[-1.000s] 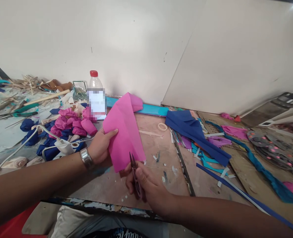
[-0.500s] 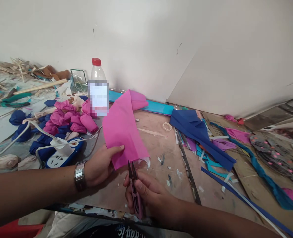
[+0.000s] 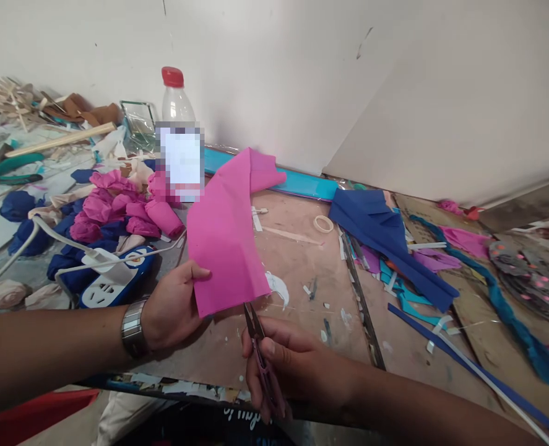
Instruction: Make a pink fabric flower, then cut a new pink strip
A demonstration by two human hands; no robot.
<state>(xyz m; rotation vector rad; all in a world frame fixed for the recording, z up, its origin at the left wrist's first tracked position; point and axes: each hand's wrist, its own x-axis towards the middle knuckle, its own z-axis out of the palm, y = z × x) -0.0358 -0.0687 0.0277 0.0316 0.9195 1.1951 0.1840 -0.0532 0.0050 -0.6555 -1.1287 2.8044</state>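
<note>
Left hand (image 3: 169, 306) grip clamped on pink paper (image 3: 225, 238), right hand (image 3: 297, 365) grip closed around snips (image 3: 260, 347) at its lower edge

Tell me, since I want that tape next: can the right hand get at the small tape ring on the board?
Probably yes, but the right hand holds snips. Bare board lies between it and the tape ring.

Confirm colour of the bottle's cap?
Red: the cap tops the clear bottle by the wall, head view.

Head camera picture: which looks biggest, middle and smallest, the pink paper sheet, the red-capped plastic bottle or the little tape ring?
1. Pink paper sheet, though nearest the camera.
2. Red-capped clear plastic bottle.
3. Small white tape ring.
</note>
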